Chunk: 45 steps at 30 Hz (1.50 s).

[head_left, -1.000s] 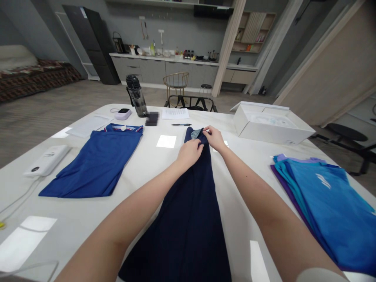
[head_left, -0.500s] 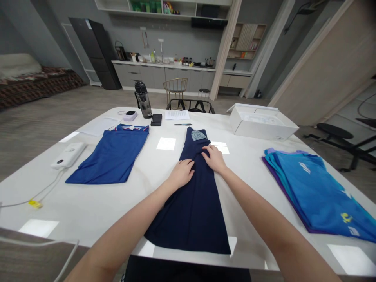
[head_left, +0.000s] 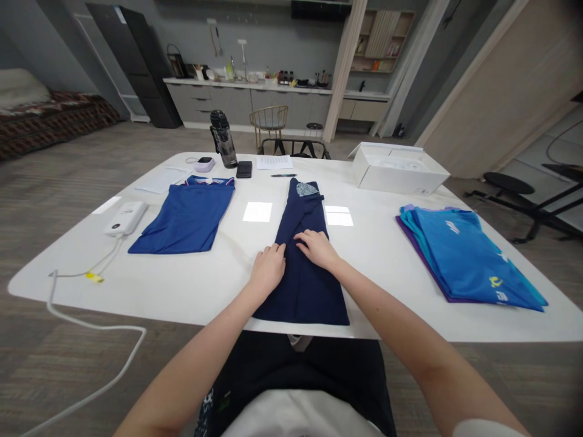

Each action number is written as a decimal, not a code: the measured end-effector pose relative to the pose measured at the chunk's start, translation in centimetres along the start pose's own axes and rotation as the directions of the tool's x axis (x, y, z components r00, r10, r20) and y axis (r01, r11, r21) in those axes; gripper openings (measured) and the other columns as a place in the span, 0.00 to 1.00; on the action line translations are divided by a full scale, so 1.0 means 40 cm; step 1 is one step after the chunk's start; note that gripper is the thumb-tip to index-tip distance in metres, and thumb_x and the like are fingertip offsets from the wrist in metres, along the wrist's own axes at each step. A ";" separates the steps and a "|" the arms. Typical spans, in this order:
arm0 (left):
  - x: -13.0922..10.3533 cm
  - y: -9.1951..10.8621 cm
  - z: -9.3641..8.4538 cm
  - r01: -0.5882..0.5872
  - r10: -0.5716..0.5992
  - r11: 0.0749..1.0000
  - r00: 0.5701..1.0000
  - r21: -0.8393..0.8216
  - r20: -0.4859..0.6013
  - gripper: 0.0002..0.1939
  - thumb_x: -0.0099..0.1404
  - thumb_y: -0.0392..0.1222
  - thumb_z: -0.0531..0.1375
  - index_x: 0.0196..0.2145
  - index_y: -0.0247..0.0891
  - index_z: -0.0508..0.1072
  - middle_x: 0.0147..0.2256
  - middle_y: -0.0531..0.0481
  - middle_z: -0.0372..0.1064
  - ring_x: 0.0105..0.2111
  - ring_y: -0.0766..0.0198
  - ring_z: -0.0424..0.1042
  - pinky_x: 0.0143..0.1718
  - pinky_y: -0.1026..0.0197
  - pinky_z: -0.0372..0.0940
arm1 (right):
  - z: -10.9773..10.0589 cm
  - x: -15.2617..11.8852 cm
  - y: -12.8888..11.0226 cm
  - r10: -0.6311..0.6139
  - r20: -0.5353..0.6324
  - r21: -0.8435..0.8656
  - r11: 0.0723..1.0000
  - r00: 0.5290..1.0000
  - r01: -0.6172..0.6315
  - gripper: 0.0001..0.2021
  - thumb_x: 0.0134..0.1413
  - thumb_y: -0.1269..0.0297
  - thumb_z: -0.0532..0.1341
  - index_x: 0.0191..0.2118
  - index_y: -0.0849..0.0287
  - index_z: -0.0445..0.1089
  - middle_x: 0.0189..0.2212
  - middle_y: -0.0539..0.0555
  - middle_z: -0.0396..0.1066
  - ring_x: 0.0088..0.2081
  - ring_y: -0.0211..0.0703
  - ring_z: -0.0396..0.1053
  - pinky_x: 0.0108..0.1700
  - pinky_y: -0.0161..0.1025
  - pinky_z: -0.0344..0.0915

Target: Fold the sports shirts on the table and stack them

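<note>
A navy garment [head_left: 306, 285] lies folded into a long narrow strip down the middle of the white table [head_left: 218, 285], with a patterned collar lining at its far end. My left hand [head_left: 268, 267] rests flat on its left edge, fingers spread. My right hand [head_left: 316, 249] lies flat on the cloth just beside it. Neither hand grips anything.
A folded royal-blue polo [head_left: 186, 215] lies left, a stack of blue and purple shirts [head_left: 464, 255] right. At the far edge are a water bottle [head_left: 223, 138], phone [head_left: 244, 169], paper, pen and an open white box [head_left: 398, 167]. A white power bank [head_left: 125, 218] with cable sits far left.
Both hands let go of the collar at the far end and slid back along the navy garment toward me. The view pulled back from the table.
</note>
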<state>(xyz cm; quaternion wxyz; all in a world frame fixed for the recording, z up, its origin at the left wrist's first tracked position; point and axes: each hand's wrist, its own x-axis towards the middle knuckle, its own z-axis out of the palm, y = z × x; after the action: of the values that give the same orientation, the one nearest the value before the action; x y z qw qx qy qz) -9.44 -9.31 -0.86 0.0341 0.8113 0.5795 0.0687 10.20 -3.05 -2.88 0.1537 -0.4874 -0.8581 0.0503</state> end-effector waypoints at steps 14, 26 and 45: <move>-0.206 -0.003 -0.073 0.101 -0.101 0.995 0.994 0.003 0.028 0.12 0.75 0.43 0.50 0.44 0.36 0.71 0.34 0.43 0.78 0.36 0.52 0.77 0.47 0.49 0.60 | -0.029 -0.006 -0.111 -0.209 0.084 0.091 0.975 0.974 0.202 0.10 0.70 0.68 0.54 0.47 0.54 0.73 0.43 0.54 0.71 0.43 0.43 0.71 0.45 0.39 0.60; -0.228 0.137 -0.028 -0.143 0.162 0.977 0.980 -0.156 0.119 0.08 0.71 0.38 0.55 0.43 0.38 0.73 0.38 0.45 0.75 0.40 0.53 0.76 0.43 0.53 0.65 | -0.052 -0.138 -0.036 -0.107 0.105 0.081 0.992 0.989 0.099 0.13 0.68 0.69 0.55 0.51 0.53 0.74 0.44 0.55 0.71 0.46 0.45 0.71 0.48 0.41 0.62; 0.016 0.059 -0.024 -0.370 0.383 0.917 0.921 -0.151 0.068 0.10 0.73 0.40 0.54 0.47 0.41 0.73 0.42 0.47 0.72 0.43 0.58 0.73 0.45 0.57 0.67 | -0.031 0.133 0.194 0.423 -0.152 0.080 0.906 0.893 -0.415 0.13 0.65 0.55 0.58 0.47 0.54 0.75 0.47 0.60 0.71 0.50 0.55 0.67 0.51 0.49 0.65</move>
<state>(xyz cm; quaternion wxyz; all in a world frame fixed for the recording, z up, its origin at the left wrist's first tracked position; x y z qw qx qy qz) -7.17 -9.48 0.45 0.1028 0.9059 0.4040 0.0740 14.41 5.46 -2.41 0.2213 -0.6597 -0.7156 0.0610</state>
